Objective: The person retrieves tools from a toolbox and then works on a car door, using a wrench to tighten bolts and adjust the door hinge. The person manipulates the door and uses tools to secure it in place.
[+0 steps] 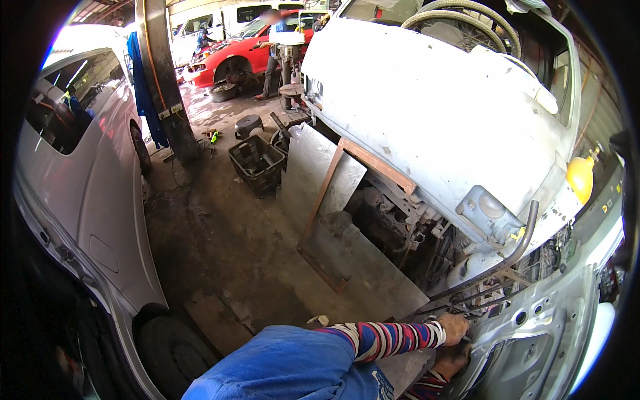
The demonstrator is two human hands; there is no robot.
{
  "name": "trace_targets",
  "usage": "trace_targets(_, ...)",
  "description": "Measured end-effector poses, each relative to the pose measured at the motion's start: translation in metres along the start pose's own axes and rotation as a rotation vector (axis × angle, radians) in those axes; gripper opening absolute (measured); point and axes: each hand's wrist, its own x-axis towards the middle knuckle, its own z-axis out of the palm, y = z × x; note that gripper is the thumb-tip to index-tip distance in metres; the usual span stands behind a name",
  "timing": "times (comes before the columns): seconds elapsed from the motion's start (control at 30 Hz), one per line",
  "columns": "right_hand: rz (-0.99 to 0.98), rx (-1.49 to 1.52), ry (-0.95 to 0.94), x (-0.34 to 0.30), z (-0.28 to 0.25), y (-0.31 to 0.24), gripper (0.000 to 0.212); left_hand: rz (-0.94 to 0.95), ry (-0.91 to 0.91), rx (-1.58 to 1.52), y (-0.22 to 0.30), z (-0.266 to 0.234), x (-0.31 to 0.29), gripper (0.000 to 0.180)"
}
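Observation:
At the lower right, my left hand [454,328] reaches across in a striped sleeve, its fingers curled closed at the edge of a bare grey car door [543,320]. Just below it, in shadow, my right hand [452,361] is also closed against the same edge. A small shiny piece shows between the two hands, too small to name. What each hand grips is hidden by the fingers. The door has round holes and a large cut-out. Close beyond my hands runs a bent dark metal tube [527,233].
A white vehicle body [413,87] fills the right, with sheet metal [320,167] and a rusty angle frame [380,165] leaning on it. Left stands a silver van [100,193]; a post [163,80] and black crate [257,160] lie beyond. A person [272,53] stands by a red car [230,57].

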Motion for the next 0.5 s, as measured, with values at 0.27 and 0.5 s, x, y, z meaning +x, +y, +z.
trace_targets(0.27, -0.023, 0.053, 0.020, 0.000, 0.013, 0.004, 0.048, -0.015, -0.107, -0.067, 0.001, -0.006, -0.007, 0.024)
trace_targets(0.5, 0.007, 0.032, 0.081, 0.001, 0.006, 0.001, 0.043, -0.037, -0.248, -0.050, 0.002, -0.041, -0.013, 0.027)
